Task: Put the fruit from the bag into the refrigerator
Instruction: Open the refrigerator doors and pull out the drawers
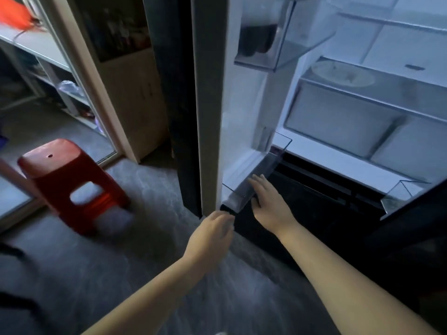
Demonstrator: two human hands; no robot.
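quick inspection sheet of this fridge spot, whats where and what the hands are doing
surface: grey floor, red stool standing on it left of the open door
job's things: refrigerator open and lit; no fruit or bag seen
clutter: dark item in the upper door bin; round pale thing inside, blurred
hands: right hand flat, fingers straight on the lower door bin; left hand at the door's bottom corner, grip unclear
cables: nothing seen
surroundings: shelving unit at left, blurred orange thing on top
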